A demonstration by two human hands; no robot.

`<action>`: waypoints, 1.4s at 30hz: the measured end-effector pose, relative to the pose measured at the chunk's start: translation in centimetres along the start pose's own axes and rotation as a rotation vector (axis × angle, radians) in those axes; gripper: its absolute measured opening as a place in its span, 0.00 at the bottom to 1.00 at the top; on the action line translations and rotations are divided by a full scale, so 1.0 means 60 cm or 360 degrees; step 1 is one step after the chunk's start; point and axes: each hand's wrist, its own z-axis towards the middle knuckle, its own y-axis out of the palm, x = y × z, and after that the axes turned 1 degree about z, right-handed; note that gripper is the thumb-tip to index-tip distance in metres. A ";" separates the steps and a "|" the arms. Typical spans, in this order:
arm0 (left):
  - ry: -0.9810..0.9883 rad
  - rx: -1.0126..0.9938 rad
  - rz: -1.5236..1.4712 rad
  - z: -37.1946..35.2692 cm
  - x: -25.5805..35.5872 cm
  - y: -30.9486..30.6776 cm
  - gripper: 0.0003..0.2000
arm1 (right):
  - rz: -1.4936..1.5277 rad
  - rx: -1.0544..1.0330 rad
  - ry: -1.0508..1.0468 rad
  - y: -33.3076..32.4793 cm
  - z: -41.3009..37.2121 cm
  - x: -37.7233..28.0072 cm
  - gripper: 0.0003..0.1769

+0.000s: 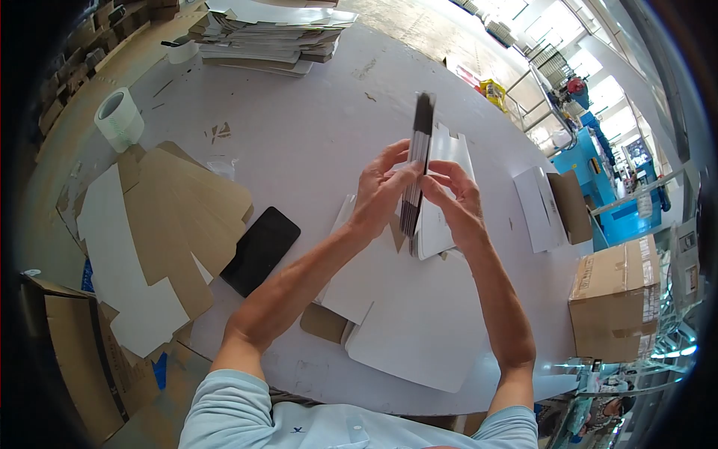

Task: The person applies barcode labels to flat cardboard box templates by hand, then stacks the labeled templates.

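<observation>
Between my hands, over the middle of the table, stands a narrow stack of thin flat pieces, seen edge-on, with a dark upper end and pale layered edges below. My left hand grips it from the left, thumb and fingers closed on its side. On the opposite side my right hand has its thumb and fingertips pressed to the stack. White flat cardboard sheets lie beneath my forearms. Further white pieces lie just behind the stack, partly hidden by my right hand.
Brown and white flat cartons lie left, beside a black phone. A tape roll stands near the left edge. A pile of flat cardboard sits at the back. An open white box and a brown carton stand right.
</observation>
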 end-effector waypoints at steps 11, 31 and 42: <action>-0.0080 0.0339 -0.0269 -0.095 -0.020 -0.014 0.27 | -0.0180 -0.0310 0.0072 0.030 -0.034 -0.013 0.29; -0.0256 0.0482 -0.0477 -0.130 -0.042 -0.060 0.28 | -0.0391 -0.0495 0.0101 0.059 -0.035 0.018 0.28; -0.0302 0.0484 -0.0497 -0.131 -0.040 -0.067 0.25 | -0.0469 -0.0516 0.0020 0.063 -0.037 0.011 0.21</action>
